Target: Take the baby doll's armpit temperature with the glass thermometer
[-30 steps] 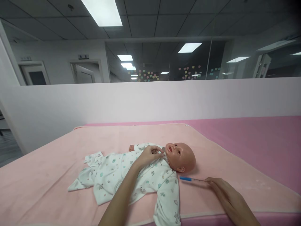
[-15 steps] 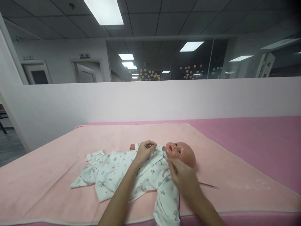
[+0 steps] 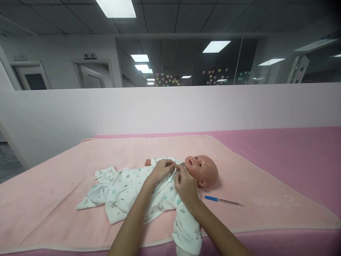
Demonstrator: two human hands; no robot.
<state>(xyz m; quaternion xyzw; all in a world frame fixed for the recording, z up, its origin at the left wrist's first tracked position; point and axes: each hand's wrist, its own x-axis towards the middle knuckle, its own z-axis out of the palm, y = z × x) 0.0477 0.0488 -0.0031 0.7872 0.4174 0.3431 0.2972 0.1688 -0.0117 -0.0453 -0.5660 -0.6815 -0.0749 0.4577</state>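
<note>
Your left hand [image 3: 162,170] and right hand [image 3: 187,187] meet over the upper chest of the baby doll [image 3: 205,171], at the front of its printed shirt [image 3: 166,200]. The fingers of both are curled in close to the cloth — the tips are partly hidden, so I cannot tell whether they pinch the edge or only touch it. A button [image 3: 169,179] shows just below them. The doll lies face up at the lower centre of the frame, its head toward the right, on a peach blanket [image 3: 266,185] spread over the pink bench [image 3: 301,153]. Near its head, right of centre, a thin blue-ended stick [image 3: 224,201] lies on the blanket; a dark line runs inside its clear length, and any marks are too small to read. In the upper left, a sign plate [image 3: 90,56] hangs above a door [image 3: 92,76] — its writing is not legible. Heart-shaped notes [image 3: 167,80] dot the glass at upper centre.
</note>
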